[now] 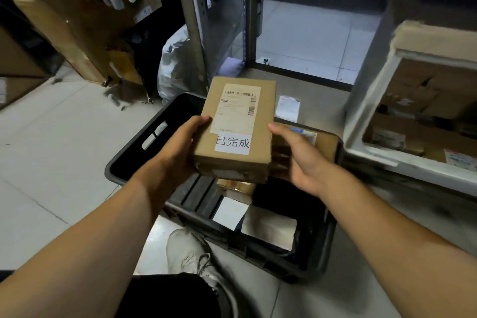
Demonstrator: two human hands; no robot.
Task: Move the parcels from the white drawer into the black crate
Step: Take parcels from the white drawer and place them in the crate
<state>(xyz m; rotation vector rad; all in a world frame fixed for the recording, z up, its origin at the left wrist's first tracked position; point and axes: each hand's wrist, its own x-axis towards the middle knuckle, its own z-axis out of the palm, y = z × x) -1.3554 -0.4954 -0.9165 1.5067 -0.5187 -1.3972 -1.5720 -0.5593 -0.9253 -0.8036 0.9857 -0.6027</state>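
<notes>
A brown cardboard parcel (236, 126) with a shipping label and a white sticker is held over the black crate (134, 147) on the floor. My left hand (180, 147) grips its left side, thumb on top. My right hand (296, 155) holds its right side, thumb along the edge. Inside the crate lie other parcels: a brown box (322, 144) at the right and white-labelled packets (268, 227) near the front. The white drawer (366, 121) stands at the right, with several brown parcels (413, 100) in it.
A grey metal shelf post (191, 20) rises behind the crate, with a white plastic bag (173, 64) at its foot. Cardboard boxes (77, 26) lean at the back left. My shoe (191, 255) rests by the crate's front edge. Pale tiled floor (56, 142) lies to the left.
</notes>
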